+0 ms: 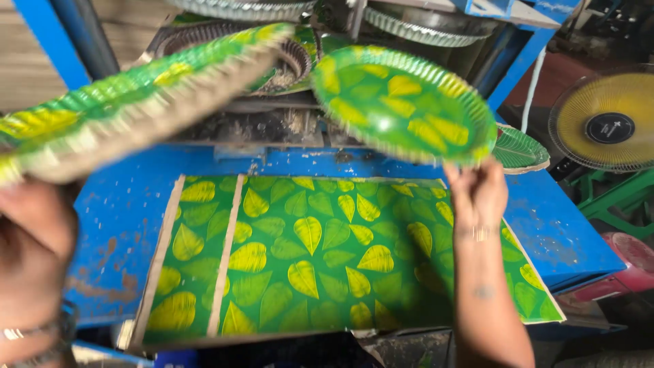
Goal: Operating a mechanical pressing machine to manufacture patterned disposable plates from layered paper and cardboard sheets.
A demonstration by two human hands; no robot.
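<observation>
**Two pressed plates lifted clear, sheet waiting below**

The right hand [479, 194] pinches one formed green plate [406, 103] by its rim; the left hand [34, 235] grips a blurred stack [136, 95]. Judged done: these plates are pressed. Left: the leaf-printed sheet [327, 252] lies flat on the blue surface [122, 211]. Beside it, a yellow fan [608, 127] bears a round black label.
</observation>
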